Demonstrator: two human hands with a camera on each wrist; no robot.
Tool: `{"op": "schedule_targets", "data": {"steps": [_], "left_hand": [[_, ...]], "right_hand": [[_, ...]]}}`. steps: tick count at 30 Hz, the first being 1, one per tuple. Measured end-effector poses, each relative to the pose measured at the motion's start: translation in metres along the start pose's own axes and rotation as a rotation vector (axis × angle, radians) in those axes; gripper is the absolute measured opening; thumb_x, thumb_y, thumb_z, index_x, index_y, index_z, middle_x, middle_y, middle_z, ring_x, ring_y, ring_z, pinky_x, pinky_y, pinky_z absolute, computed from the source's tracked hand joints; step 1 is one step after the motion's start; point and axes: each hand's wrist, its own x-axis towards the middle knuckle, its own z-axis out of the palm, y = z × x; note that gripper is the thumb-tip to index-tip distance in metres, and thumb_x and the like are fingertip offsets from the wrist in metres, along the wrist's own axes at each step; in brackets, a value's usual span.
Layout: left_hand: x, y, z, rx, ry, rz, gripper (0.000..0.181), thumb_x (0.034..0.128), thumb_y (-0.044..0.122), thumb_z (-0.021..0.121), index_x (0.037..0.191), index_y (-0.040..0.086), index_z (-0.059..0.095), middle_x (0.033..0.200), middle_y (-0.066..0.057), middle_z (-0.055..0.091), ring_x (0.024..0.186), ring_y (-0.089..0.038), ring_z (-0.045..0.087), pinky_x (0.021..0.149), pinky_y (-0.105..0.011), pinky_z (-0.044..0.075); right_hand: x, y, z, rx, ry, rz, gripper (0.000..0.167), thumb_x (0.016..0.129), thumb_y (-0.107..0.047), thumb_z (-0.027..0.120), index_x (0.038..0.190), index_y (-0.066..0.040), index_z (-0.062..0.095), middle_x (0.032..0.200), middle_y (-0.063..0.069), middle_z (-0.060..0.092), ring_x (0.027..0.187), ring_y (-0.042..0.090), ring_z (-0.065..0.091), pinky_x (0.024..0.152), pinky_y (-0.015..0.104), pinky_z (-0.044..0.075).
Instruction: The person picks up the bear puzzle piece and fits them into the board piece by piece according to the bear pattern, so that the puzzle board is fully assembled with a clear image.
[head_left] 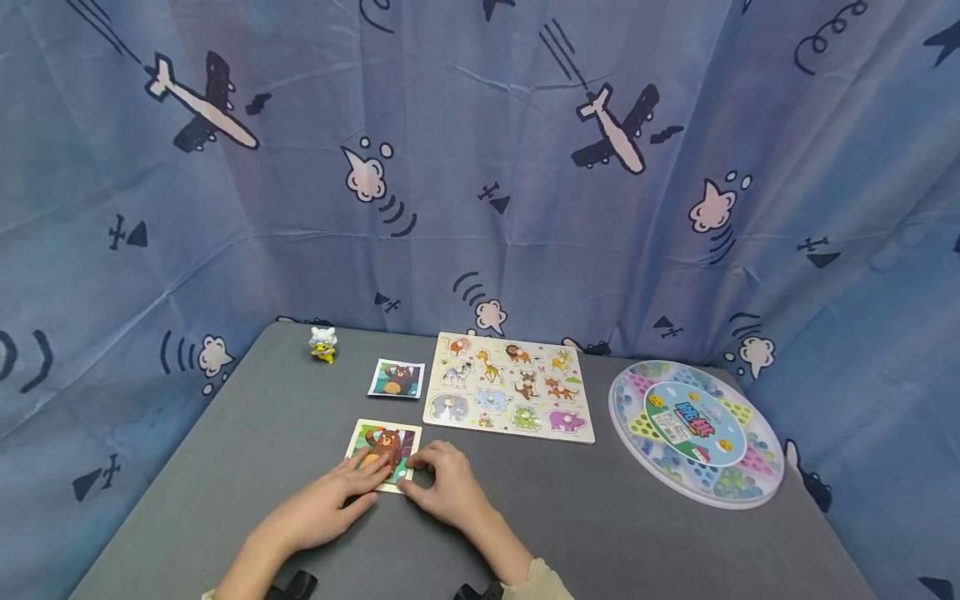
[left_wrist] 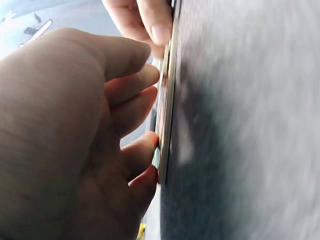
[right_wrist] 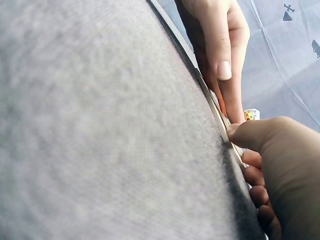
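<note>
A small square bear puzzle [head_left: 387, 440] with a pale wooden border lies flat on the grey table. My left hand [head_left: 327, 507] rests on it from the left, its fingers stretched over the lower left of the picture. At the lower right corner, my right hand [head_left: 447, 490] pinches the puzzle's edge between thumb and bent fingers. In the right wrist view the thumb presses the board's thin edge [right_wrist: 218, 120]. From the left wrist, the board [left_wrist: 166, 125] shows edge-on, with fingertips touching its top. The hands hide part of the picture.
Behind the puzzle lies a matching bear picture card [head_left: 397, 379]. To the right are a wooden animal peg puzzle [head_left: 504, 398] and a round game box [head_left: 637, 433] with a clear lid. A small white and yellow figurine [head_left: 323, 343] stands at the back left, before the blue curtain [head_left: 420, 250].
</note>
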Motion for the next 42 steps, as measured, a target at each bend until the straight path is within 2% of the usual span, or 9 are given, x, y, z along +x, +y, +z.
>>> {"op": "schedule_targets", "data": {"steps": [8, 19, 26, 33, 42], "left_hand": [[0.0009, 0.0016, 0.0042, 0.004, -0.023, 0.043, 0.047, 0.1106, 0.032, 0.057, 0.154, 0.016, 0.058, 0.165, -0.006, 0.047, 0.157, -0.050, 0.026, 0.116, -0.078, 0.029], [0.0014, 0.0044, 0.0012, 0.006, -0.025, 0.042, 0.046, 0.1110, 0.033, 0.056, 0.153, 0.016, 0.059, 0.163, -0.004, 0.050, 0.157, -0.049, 0.026, 0.119, -0.076, 0.026], [0.0032, 0.0040, -0.0003, -0.004, -0.036, 0.033, 0.045, 0.1110, 0.034, 0.056, 0.153, 0.016, 0.060, 0.164, -0.003, 0.049, 0.158, -0.048, 0.025, 0.119, -0.076, 0.025], [0.0030, 0.0051, -0.0017, -0.036, -0.051, 0.019, 0.046, 0.1111, 0.033, 0.056, 0.153, 0.016, 0.059, 0.164, -0.003, 0.048, 0.159, -0.047, 0.023, 0.120, -0.076, 0.024], [0.0018, -0.0037, 0.0013, -0.066, -0.047, 0.018, 0.044, 0.1115, 0.035, 0.055, 0.153, 0.022, 0.060, 0.166, -0.004, 0.046, 0.158, -0.051, 0.023, 0.116, -0.079, 0.027]], "right_hand": [[-0.0003, 0.0014, 0.0013, -0.001, -0.003, -0.011, 0.019, 0.088, -0.025, 0.088, 0.099, -0.011, 0.082, 0.093, -0.004, 0.071, 0.081, 0.002, 0.055, 0.072, 0.019, 0.051], [0.0004, 0.0001, 0.0000, 0.011, -0.014, 0.006, 0.016, 0.088, -0.025, 0.088, 0.096, -0.012, 0.083, 0.094, -0.004, 0.070, 0.083, 0.002, 0.056, 0.074, 0.020, 0.051], [0.0012, 0.0011, 0.0007, 0.026, -0.032, 0.021, 0.009, 0.090, -0.025, 0.087, 0.093, -0.017, 0.084, 0.094, -0.005, 0.069, 0.085, 0.003, 0.056, 0.076, 0.021, 0.051], [0.0028, 0.0038, 0.0005, 0.072, -0.029, 0.044, 0.018, 0.088, -0.024, 0.088, 0.099, -0.014, 0.079, 0.089, -0.007, 0.065, 0.081, 0.001, 0.051, 0.074, 0.020, 0.048], [0.0031, 0.0034, 0.0026, 0.122, -0.013, 0.094, 0.020, 0.091, -0.026, 0.084, 0.102, -0.014, 0.073, 0.086, -0.005, 0.062, 0.077, 0.002, 0.049, 0.071, 0.019, 0.045]]}}
